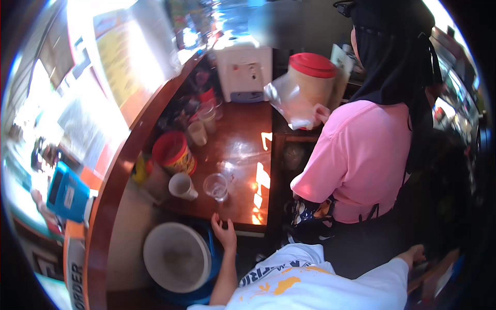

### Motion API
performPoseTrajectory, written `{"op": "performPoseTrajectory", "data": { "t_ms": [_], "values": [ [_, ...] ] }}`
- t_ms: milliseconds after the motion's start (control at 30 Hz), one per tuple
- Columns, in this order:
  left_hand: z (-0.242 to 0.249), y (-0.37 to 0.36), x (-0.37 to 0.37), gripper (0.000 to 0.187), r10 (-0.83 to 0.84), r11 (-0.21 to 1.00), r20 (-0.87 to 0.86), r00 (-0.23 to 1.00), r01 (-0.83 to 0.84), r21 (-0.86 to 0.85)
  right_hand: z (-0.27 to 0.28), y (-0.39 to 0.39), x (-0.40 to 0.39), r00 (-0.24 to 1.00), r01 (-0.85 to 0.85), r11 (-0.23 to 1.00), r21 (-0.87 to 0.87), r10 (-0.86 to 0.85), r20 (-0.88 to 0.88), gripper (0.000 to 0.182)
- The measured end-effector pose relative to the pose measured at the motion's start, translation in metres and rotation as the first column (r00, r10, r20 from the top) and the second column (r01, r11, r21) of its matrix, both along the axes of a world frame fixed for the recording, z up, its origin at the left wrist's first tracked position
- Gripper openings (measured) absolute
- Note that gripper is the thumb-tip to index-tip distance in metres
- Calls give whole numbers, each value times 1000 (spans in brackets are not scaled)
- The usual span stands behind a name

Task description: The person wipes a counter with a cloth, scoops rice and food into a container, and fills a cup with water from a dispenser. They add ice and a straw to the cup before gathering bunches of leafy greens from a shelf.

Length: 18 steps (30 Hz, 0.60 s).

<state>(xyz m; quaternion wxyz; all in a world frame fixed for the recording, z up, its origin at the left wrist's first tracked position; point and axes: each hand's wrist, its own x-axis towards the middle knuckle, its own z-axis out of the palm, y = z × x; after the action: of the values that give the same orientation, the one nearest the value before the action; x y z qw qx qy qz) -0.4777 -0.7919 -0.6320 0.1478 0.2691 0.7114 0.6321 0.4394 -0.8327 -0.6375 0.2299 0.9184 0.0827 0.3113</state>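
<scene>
My left hand (224, 233) is at the front edge of the wooden counter (235, 124), its fingers loosely curled and apart with nothing in them. Just beyond the fingertips stands a clear plastic cup (217, 188), not touched by the hand. Left of this cup is a white cup (182, 186), slightly tilted in view. Far to the right, my right hand (417, 253) hangs low beside the white shirt (320, 284). Its fingers are small and dim there, so their hold cannot be made out.
A person in a pink shirt (356, 150) stands at right, one hand (321, 112) at a clear plastic bag (289, 101) beside a red-lidded container (312, 67). A red tub (173, 150), a water dispenser (244, 72) and a large round bin (175, 256) also surround the counter.
</scene>
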Motion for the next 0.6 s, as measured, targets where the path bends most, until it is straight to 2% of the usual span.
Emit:
{"op": "performPoseTrajectory", "data": {
  "t_ms": [33, 67, 100, 200, 233, 300, 433, 600],
  "values": [
    [5, -4, 4, 53, -22, 1000, -5, 1000, 22, -15, -8, 1, -3, 997, 45, 870, 491, -11, -71, 37],
    [9, -7, 5, 52, -52, 998, -31, 998, 51, -29, -15, 0, -3, 999, 39, 573, 818, -4, -45, 39],
    [11, -10, 11, 50, -91, 995, -48, 995, 88, -47, -21, -4, 2, 1000, -10, 409, 912, -16, 18, 42],
    [14, -23, 24, 46, -242, 968, -135, 961, 231, -94, -48, -21, 18, 958, -259, 141, 956, -91, 273, 50],
    [15, -23, 24, 45, -287, 957, -179, 941, 273, -98, -18, -26, -16, 986, -36, 303, 952, -143, 83, 55],
    [15, -26, 27, 43, -353, 935, -203, 913, 338, -105, 23, -24, -55, 986, -90, 115, 989, -126, 104, 54],
    [11, -31, 32, 41, -446, 895, -230, 865, 430, -122, 41, -34, -72, 994, 62, 38, 997, -95, -58, 53],
    [10, -34, 55, 40, -487, 874, -217, 846, 474, -109, 26, -67, -61, 995, -93, -23, 995, -32, 93, 59]
  ]
}}
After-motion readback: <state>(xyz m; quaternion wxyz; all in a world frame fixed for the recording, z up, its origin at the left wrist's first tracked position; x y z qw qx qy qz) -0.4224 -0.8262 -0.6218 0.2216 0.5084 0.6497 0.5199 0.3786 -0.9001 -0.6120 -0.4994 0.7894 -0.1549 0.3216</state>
